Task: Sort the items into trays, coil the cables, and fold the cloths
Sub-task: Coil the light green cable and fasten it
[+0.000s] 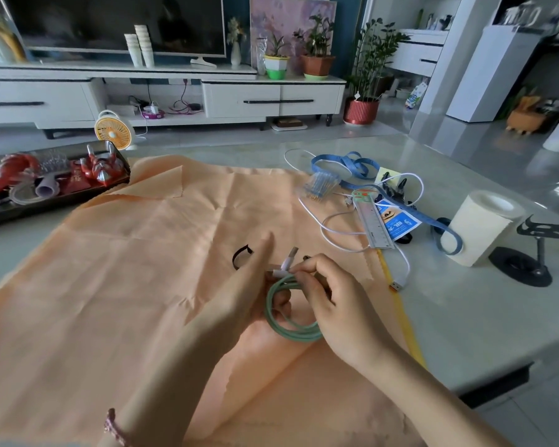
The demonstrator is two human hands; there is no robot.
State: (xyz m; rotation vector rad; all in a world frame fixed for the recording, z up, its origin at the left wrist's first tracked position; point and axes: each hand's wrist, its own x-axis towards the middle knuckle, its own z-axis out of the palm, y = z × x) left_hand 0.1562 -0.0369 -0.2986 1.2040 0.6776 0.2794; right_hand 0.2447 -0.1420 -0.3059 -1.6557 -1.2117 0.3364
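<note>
Green cable (291,317) wound in small loop, held by both hands just above peach cloth (126,269). Left hand (239,295): grip closed on left side of loop, index finger straight, pointing away from person. Right hand (333,301): grip pinching top of loop beside white plugs. Loop's long axis runs from plugs back toward person, slightly right; one plug points away, other leftward. White cable (342,233) loose on worktop (465,317), beyond and right of grip. Tray (46,209) far left of grip

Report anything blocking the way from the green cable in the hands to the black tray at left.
Nothing visible blocks it: only the flat orange cloth lies between the green cable and the black tray.
</note>
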